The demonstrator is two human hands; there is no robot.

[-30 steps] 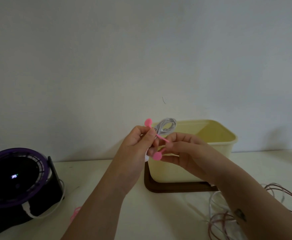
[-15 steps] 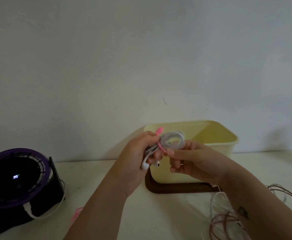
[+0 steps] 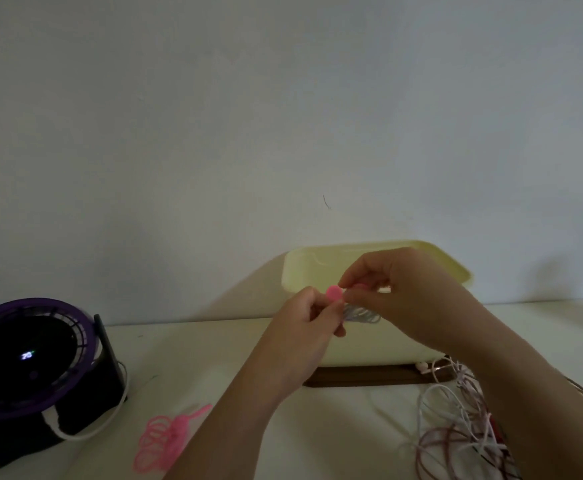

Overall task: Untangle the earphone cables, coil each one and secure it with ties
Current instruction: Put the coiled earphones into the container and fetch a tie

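Both hands meet in front of the yellow tub. My left hand (image 3: 305, 327) grips a coiled white earphone cable (image 3: 362, 315), whose loops show between the two hands. My right hand (image 3: 399, 294) pinches a pink tie (image 3: 334, 293) whose round end sticks out between the fingertips of both hands. Most of the coil is hidden behind the fingers. A tangle of white and dark red earphone cables (image 3: 463, 427) lies on the table at the lower right, under my right forearm.
A pale yellow tub (image 3: 369, 348) on a dark brown base (image 3: 362, 377) stands at the wall behind the hands. A black and purple round device (image 3: 33, 368) with a white cord sits at the left. A pink coiled cable (image 3: 165, 436) lies near the front edge.
The hands have sunk lower before the tub. The coil, earlier up between the fingertips, now hangs below them. My right hand has moved over the coil with the tie's round end.
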